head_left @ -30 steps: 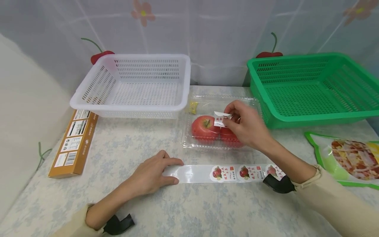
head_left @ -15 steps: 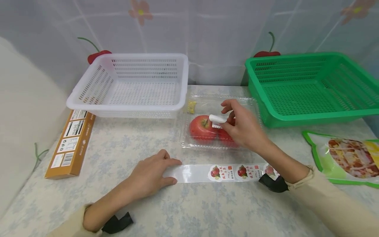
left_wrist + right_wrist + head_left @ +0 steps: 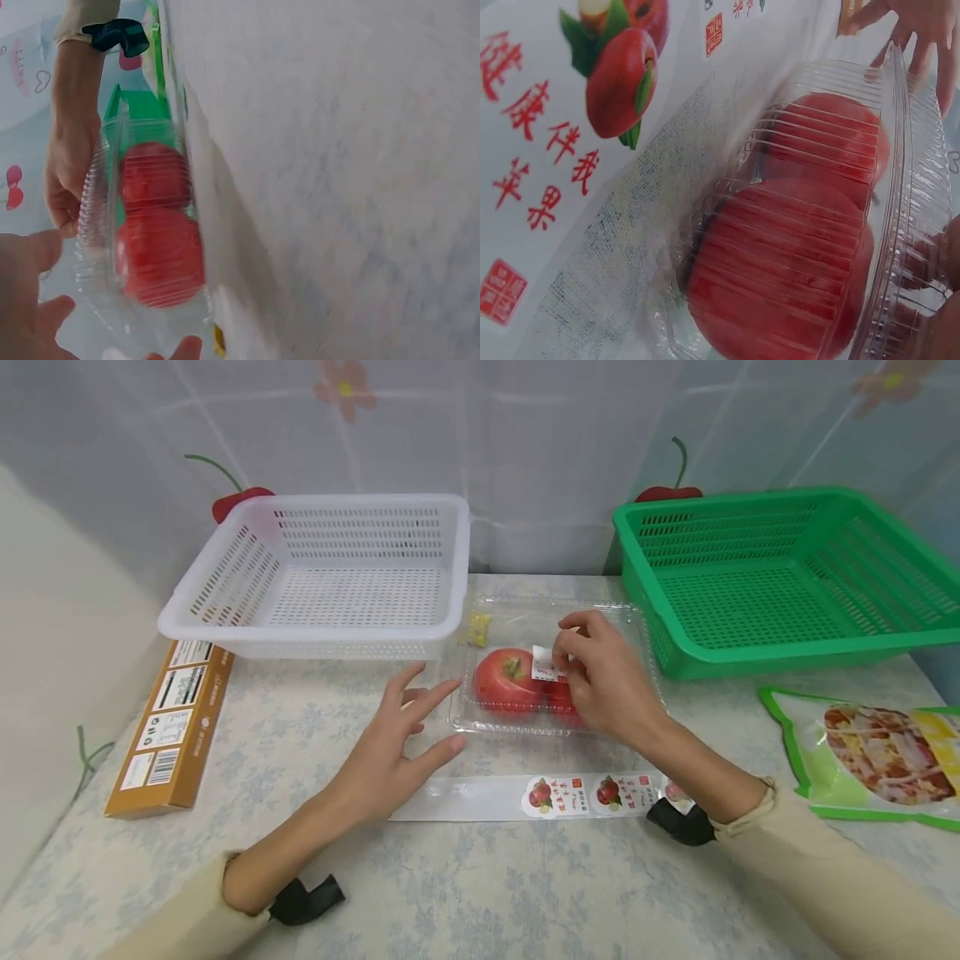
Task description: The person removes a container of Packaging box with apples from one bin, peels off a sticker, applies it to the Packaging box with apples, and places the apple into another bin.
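My right hand (image 3: 609, 685) pinches a small white sticker (image 3: 546, 664) with red print over the lid of a clear plastic clamshell box (image 3: 517, 610). Whether the sticker touches the lid, I cannot tell. Inside the box sit two red apples (image 3: 501, 683), seen side-on in the left wrist view as well, where the nearer apple (image 3: 161, 259) is larger. My left hand (image 3: 386, 756), fingers spread, hovers at the box's left edge and holds nothing. Below it lies a label strip (image 3: 465, 797), bare at its left part, with several apple stickers at its right.
A white basket (image 3: 315, 633) stands behind at left, a green basket (image 3: 720, 656) at right, close to the box. An orange carton (image 3: 168, 727) lies at the left. A green-edged food bag (image 3: 877, 760) lies at the right. A yellow packet (image 3: 479, 629) shows inside the box.
My left hand has let go of the strip's left end and moved up towards the box. The sticker in my right hand, curled over half a second ago, is now flatter.
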`<state>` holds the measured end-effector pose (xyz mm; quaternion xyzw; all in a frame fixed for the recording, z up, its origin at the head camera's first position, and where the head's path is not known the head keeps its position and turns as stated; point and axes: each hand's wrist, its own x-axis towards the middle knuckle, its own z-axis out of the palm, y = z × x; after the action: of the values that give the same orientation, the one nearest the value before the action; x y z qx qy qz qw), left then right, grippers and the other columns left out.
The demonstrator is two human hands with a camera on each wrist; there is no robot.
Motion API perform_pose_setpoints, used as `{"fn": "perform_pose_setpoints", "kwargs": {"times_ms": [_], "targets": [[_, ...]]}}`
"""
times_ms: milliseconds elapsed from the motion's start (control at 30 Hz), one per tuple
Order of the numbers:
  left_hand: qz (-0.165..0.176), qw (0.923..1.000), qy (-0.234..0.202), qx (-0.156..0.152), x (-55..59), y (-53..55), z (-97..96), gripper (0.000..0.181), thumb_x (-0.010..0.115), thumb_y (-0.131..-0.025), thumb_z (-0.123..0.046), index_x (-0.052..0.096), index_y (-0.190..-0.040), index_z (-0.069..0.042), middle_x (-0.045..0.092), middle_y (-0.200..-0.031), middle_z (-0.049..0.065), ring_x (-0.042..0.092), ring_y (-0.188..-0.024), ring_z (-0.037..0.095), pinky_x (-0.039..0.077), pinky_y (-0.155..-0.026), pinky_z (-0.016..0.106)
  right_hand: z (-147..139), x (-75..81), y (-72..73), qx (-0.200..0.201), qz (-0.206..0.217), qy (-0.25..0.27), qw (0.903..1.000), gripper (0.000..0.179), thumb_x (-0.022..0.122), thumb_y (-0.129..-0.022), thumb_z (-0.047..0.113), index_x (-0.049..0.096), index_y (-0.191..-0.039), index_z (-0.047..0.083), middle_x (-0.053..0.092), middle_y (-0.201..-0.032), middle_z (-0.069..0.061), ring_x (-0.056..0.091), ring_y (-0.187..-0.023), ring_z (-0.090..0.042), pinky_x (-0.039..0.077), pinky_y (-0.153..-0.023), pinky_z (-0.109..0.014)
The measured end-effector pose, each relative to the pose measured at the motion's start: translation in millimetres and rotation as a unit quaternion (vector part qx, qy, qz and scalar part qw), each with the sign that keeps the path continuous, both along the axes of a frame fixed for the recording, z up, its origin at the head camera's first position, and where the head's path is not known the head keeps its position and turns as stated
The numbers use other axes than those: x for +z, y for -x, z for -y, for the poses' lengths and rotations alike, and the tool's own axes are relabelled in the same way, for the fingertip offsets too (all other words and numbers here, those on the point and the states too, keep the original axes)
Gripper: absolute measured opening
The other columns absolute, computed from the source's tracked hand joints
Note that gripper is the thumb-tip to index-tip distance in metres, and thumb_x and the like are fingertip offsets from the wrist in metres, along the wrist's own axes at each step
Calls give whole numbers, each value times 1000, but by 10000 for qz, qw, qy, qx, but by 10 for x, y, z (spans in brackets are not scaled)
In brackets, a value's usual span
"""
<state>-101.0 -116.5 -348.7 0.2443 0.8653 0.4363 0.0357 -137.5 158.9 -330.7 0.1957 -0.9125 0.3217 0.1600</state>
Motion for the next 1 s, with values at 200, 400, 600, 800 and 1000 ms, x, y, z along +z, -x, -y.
{"fn": "perform_pose_setpoints", "kwargs": {"times_ms": [200,400,600,800,1000], "targets": [[524,9977,-327,-268,-75,56,-79,58,65,-96,-36,45,-149,-24,13,-163,-6,27,-144,23,45,-99,50,31,15,16,-210,383,-609,9972,21,64,-87,2,75,-104,6,51,-139,-21,42,-127,-40,38,-100,-59],[412,9991,-39,-92,-51,59,-162,47,58,-99,-43,50,-141,-22,28,-159,-1,31,-142,17,44,-102,45,33,35,22,-270,621,-1173,9908,39,65,-94,23,66,-130,9,38,-151,-24,21,-142,-44,18,-110,-66],[486,9982,-230,277,42,145,-286,27,56,-101,-37,61,-117,-16,43,-137,8,48,-127,28,48,-96,46,30,31,45,-215,914,-1375,9860,51,65,-94,36,59,-138,12,28,-154,-27,4,-146,-45,7,-112,-67],[1741,9739,-1369,499,79,212,-404,13,59,-100,-18,53,-105,-7,31,-136,15,52,-122,38,49,-95,47,5,87,63,-49,1469,-1113,9829,55,64,-95,33,53,-143,11,18,-158,-26,-3,-146,-45,3,-109,-71],[2790,9378,-2040,316,141,278,-359,31,59,-98,-7,53,-129,-9,38,-144,9,57,-119,32,51,-93,43,-43,145,77,256,1896,-981,9766,55,61,-96,23,46,-147,7,10,-161,-24,-7,-146,-43,2,-110,-70]]}}
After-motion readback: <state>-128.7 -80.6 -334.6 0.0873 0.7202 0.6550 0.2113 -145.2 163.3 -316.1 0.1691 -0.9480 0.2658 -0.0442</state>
